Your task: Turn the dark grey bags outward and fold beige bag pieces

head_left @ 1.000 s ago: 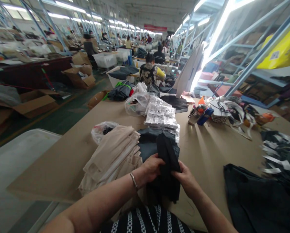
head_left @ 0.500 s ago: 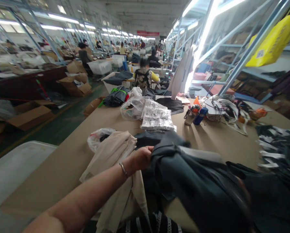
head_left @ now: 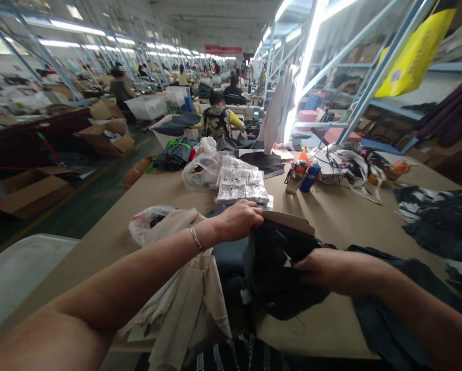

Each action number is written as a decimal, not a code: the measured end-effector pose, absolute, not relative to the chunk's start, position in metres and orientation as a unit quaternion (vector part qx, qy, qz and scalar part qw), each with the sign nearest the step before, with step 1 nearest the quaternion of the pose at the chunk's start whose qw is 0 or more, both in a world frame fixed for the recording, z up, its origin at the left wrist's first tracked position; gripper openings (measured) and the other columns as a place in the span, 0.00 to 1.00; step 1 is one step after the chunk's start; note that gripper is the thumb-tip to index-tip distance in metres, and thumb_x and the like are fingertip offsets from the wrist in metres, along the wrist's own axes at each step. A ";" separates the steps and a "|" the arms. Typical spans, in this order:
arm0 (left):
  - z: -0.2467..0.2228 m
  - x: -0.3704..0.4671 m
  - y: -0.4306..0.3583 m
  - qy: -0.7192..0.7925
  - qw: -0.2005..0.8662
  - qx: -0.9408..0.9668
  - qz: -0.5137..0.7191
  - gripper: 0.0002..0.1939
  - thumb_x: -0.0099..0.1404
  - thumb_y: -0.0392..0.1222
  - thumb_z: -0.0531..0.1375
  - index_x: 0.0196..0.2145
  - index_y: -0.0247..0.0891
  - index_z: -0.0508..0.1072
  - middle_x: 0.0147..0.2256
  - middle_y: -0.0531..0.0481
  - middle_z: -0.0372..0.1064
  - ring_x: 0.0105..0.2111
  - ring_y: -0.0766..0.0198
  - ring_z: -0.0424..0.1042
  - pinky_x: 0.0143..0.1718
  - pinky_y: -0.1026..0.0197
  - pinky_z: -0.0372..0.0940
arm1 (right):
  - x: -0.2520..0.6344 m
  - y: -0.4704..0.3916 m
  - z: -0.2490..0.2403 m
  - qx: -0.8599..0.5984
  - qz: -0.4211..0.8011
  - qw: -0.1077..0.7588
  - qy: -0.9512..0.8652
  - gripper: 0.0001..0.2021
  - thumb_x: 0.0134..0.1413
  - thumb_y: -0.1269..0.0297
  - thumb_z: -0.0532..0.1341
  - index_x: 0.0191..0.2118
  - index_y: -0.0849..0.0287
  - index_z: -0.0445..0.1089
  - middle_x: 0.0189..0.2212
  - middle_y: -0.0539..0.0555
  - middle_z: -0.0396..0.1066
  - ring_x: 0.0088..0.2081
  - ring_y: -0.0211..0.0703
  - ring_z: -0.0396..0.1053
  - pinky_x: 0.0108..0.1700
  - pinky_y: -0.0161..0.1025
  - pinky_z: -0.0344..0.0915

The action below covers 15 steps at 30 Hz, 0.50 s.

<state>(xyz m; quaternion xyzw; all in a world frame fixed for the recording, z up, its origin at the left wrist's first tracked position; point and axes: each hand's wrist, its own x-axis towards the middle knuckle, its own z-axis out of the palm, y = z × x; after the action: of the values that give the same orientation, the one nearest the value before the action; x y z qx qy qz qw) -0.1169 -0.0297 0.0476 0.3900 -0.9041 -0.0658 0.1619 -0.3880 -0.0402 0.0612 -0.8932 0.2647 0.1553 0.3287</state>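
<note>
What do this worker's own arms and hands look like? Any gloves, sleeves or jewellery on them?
These are human hands, with no glove on the left hand or the right hand. A shiny, silver-coloured bracelet is worn on the left side; none shows on the right. No sleeves, cables or clear markings are visible.

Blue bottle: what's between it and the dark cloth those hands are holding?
Just bare tabletop. The head view shows it between the blue bottle and the pale strip along the dark cloth's top.
</note>
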 end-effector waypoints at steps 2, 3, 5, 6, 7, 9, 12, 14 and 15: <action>0.052 -0.121 -0.034 -0.892 0.219 0.381 -0.109 0.09 0.50 0.24 0.51 0.20 0.35 0.65 0.25 0.49 0.64 0.30 0.63 0.61 0.34 0.62 0.55 | -0.389 -0.055 0.084 -0.861 0.074 0.427 0.267 0.14 0.55 0.56 0.54 0.34 0.58 0.73 0.28 0.52 0.71 0.29 0.39 0.68 0.31 0.34 0.65; 0.051 -0.123 -0.037 -0.879 0.246 0.381 -0.146 0.09 0.49 0.24 0.51 0.20 0.34 0.65 0.25 0.49 0.63 0.29 0.65 0.61 0.33 0.63 0.55 | -0.386 -0.059 0.089 -0.859 0.040 0.421 0.289 0.12 0.54 0.57 0.56 0.32 0.58 0.73 0.25 0.52 0.70 0.26 0.37 0.65 0.27 0.32 0.62; 0.044 -0.129 -0.041 -0.847 0.285 0.386 -0.230 0.09 0.45 0.24 0.50 0.19 0.33 0.65 0.25 0.50 0.63 0.27 0.67 0.61 0.30 0.64 0.54 | -0.377 -0.061 0.090 -0.882 0.014 0.351 0.314 0.10 0.50 0.60 0.60 0.24 0.59 0.70 0.18 0.50 0.63 0.21 0.34 0.57 0.23 0.32 0.54; 0.039 -0.132 -0.044 -0.830 0.295 0.390 -0.269 0.10 0.44 0.24 0.49 0.19 0.33 0.66 0.25 0.50 0.63 0.26 0.68 0.61 0.29 0.64 0.54 | -0.374 -0.060 0.088 -0.893 0.035 0.330 0.303 0.11 0.50 0.60 0.61 0.22 0.59 0.68 0.16 0.49 0.59 0.20 0.33 0.54 0.22 0.32 0.51; 0.033 -0.135 -0.046 -0.815 0.302 0.396 -0.297 0.11 0.43 0.24 0.48 0.18 0.32 0.66 0.25 0.50 0.63 0.26 0.68 0.61 0.29 0.65 0.54 | -0.371 -0.058 0.087 -0.896 0.065 0.338 0.281 0.13 0.52 0.58 0.59 0.22 0.60 0.67 0.16 0.49 0.58 0.20 0.32 0.52 0.23 0.32 0.50; 0.023 -0.140 -0.049 -0.790 0.307 0.399 -0.351 0.11 0.43 0.25 0.48 0.18 0.32 0.67 0.24 0.49 0.64 0.26 0.67 0.62 0.30 0.64 0.55 | -0.370 -0.055 0.085 -0.885 0.104 0.384 0.243 0.16 0.57 0.54 0.55 0.25 0.59 0.67 0.19 0.48 0.59 0.21 0.33 0.53 0.23 0.32 0.51; 0.020 -0.150 -0.049 -0.732 0.319 0.368 -0.476 0.05 0.46 0.32 0.54 0.16 0.32 0.68 0.23 0.47 0.65 0.26 0.64 0.64 0.31 0.62 0.57 | -0.376 -0.059 0.086 -0.877 0.043 0.407 0.252 0.16 0.58 0.53 0.53 0.30 0.60 0.70 0.30 0.52 0.67 0.28 0.36 0.61 0.30 0.32 0.59; 0.027 -0.155 -0.047 -0.674 0.337 0.323 -0.573 0.06 0.44 0.37 0.58 0.15 0.32 0.67 0.23 0.46 0.65 0.26 0.62 0.64 0.31 0.61 0.59 | -0.382 -0.064 0.084 -0.864 -0.020 0.445 0.236 0.17 0.59 0.54 0.53 0.33 0.61 0.73 0.46 0.56 0.66 0.40 0.41 0.65 0.40 0.34 0.63; 0.033 -0.156 -0.045 -0.648 0.352 0.308 -0.601 0.08 0.43 0.39 0.60 0.15 0.32 0.67 0.22 0.46 0.65 0.26 0.63 0.64 0.31 0.61 0.59 | -0.387 -0.067 0.082 -0.846 -0.035 0.484 0.223 0.17 0.59 0.54 0.53 0.36 0.60 0.74 0.52 0.56 0.62 0.45 0.44 0.64 0.44 0.36 0.64</action>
<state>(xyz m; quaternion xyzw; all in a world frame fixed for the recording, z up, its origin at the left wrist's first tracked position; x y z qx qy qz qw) -0.1564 -0.0454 0.0329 0.3078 -0.6477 -0.6015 0.3521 -0.3867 -0.0667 0.0822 -0.8456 0.2232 -0.0347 0.4836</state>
